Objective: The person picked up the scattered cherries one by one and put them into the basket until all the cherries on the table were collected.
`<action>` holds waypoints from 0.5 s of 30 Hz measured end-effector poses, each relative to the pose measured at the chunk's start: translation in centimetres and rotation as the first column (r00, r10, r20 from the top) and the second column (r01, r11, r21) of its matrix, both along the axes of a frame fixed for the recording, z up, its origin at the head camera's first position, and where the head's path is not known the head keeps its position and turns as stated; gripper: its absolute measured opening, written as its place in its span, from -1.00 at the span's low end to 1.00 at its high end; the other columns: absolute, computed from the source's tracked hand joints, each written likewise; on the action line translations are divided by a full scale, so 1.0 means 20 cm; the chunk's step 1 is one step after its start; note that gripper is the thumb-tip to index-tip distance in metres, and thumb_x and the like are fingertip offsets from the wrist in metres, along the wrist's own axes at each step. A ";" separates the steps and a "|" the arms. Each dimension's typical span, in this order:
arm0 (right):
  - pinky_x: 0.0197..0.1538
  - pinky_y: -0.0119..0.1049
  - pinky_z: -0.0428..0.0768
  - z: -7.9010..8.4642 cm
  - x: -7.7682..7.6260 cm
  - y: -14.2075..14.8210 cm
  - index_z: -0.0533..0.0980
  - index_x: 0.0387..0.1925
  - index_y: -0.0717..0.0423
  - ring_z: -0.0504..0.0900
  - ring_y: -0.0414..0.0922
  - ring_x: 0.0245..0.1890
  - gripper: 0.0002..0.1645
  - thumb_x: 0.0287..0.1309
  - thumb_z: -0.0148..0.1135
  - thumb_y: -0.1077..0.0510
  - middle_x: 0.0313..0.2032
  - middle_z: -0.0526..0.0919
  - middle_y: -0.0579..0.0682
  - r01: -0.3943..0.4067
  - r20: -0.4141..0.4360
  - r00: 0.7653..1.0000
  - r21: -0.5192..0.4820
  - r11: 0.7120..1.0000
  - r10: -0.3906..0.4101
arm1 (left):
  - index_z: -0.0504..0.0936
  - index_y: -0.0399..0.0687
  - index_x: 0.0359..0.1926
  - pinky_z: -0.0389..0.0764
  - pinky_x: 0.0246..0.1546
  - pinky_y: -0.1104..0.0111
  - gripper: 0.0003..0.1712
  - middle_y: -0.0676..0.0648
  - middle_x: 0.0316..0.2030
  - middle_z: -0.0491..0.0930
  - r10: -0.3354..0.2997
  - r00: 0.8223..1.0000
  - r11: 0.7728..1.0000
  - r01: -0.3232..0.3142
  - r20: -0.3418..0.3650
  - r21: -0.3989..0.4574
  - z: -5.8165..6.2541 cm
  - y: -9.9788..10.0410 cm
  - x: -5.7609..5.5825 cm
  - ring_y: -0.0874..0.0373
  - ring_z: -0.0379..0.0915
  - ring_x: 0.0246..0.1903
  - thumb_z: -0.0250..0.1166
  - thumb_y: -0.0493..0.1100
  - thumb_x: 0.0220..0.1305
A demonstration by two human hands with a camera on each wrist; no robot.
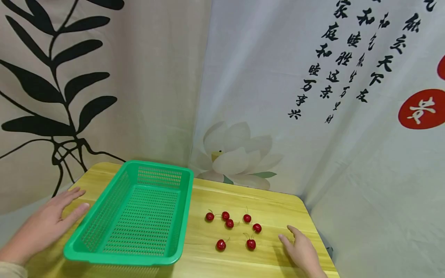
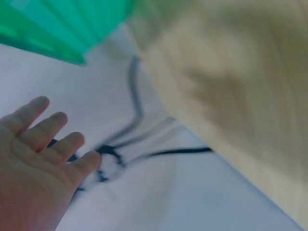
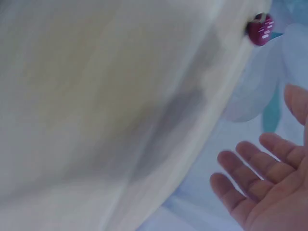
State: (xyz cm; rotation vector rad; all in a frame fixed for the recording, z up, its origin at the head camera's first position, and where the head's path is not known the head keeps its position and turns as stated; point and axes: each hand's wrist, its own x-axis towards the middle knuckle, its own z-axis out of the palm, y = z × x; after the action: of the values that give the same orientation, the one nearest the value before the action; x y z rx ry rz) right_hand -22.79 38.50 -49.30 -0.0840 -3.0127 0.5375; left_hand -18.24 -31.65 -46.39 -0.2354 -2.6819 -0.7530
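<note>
A green plastic basket [image 1: 140,218] with perforated sides and bottom stands on the left of the wooden table, with nothing inside it. My left hand [image 1: 52,222] hovers just left of the basket, fingers extended and holding nothing; the left wrist view shows the same hand [image 2: 45,163] with spread fingers. Several dark red cherries with stems lie loose to the right of the basket, among them a cherry [image 1: 221,245] and another cherry [image 1: 251,244] nearer the front. To their right is my right hand [image 1: 301,251], its fingers relaxed and apart from the cherries. One cherry [image 3: 260,30] shows in the right wrist view.
The wooden table [image 1: 205,262] has a rounded far right corner. Behind it hangs a pale curtain [image 1: 167,77] printed with black leaves, a lotus and writing. A red printed disc [image 1: 422,109] is on the right part of the cloth.
</note>
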 end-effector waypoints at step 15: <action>-0.21 -0.05 0.63 -0.01 0.10 -0.38 0.51 0.21 0.03 0.63 -0.12 -0.25 -0.37 0.16 0.39 -0.11 0.09 0.58 0.02 -0.364 -0.050 0.929 0.049 0.930 0.367 | 0.67 -0.01 -0.02 0.53 -0.12 -0.09 -0.35 0.01 -0.05 0.64 -0.292 0.951 0.934 0.262 -0.097 -0.244 0.06 0.59 0.28 -0.02 0.50 -0.05 0.31 0.39 0.13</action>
State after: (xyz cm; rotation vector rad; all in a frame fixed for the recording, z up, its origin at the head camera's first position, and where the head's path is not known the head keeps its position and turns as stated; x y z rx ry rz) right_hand -20.88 30.82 -49.41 0.4974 -2.9883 0.4957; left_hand -12.57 -19.87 -45.23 -0.7112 -2.6347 -0.4807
